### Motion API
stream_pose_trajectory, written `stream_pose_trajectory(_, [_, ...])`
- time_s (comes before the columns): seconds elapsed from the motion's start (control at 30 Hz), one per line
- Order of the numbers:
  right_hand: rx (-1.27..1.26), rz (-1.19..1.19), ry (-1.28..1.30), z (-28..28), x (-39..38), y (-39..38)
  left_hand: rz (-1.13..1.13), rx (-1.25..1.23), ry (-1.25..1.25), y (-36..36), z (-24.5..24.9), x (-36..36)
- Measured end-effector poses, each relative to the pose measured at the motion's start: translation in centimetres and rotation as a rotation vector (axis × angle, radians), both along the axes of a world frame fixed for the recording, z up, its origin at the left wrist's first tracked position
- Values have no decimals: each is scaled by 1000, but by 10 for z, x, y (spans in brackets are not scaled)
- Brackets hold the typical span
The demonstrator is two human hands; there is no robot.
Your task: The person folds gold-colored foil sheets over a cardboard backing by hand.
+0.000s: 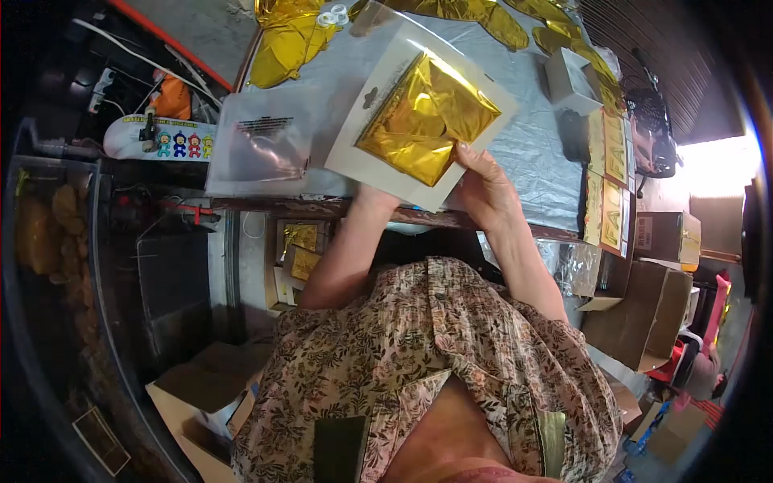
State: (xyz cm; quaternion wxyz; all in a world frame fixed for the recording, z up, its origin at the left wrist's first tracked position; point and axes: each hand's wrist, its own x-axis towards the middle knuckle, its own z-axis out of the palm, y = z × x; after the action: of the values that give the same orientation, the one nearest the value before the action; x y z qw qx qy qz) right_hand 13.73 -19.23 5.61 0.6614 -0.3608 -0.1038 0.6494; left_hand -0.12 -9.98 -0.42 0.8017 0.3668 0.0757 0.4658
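Your floral dress (419,338) sits closest; your right hand (483,189) pinches a card (354,153) of gold foil (427,117) over the table (527,149), your left hand (372,196) hides behind it, grip unclear.

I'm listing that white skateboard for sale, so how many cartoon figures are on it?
4, in a row on the skateboard beside the table: a teal figure, a blue figure, a red figure and a yellow figure. More may be hidden.

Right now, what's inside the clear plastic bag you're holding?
Inside the clear plastic bag, a folded shiny gold foil piece lies on a white cardboard backing. Anything behind the backing is covered.
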Motion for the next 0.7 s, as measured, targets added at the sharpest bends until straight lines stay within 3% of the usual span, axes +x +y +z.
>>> stream_pose_trajectory(0.03, [1, -2, 0, 2, 1, 1, -314, -418, -603, 5, 16, -8])
stream_pose_trajectory(0.07, [13, -14, 7, 3, 1, 1, -343, -406, -660, 8, 18, -11])
stream_pose_trajectory(0.1, [22, -24, 16, 3, 1, 0, -339, -412, -659, 9, 14, -11])
stream_pose_trajectory(0.17, [17, -61, 16, -8, 0, 3, -181, -432, -403, 8, 4, -8])
stream_pose_trajectory(0.2, [20, -104, 12, -13, 0, 4, -33, -400, -115, 0, 9, -2])
stream_pose_trajectory(0.23, [22, -108, 11, -15, 1, 6, -37, -398, -116, -3, 8, 1])
stream_pose_trajectory(0.3, [-43, -137, 7, -18, 2, 7, -271, -464, -465, -5, 4, 7])
stream_pose_trajectory(0.43, [-53, -117, 18, -16, 1, 3, -298, -451, -411, -11, -2, 12])
stream_pose_trajectory(0.53, [-9, -116, -4, -19, -2, 3, -386, -515, -568, -15, -7, 14])
stream_pose_trajectory(0.6, [-23, -110, 17, -14, -4, 3, -338, -555, -415, -17, -4, 15])
stream_pose_trajectory(0.7, [8, -23, 50, -6, -4, 0, -362, -576, -418, -16, -17, 14])
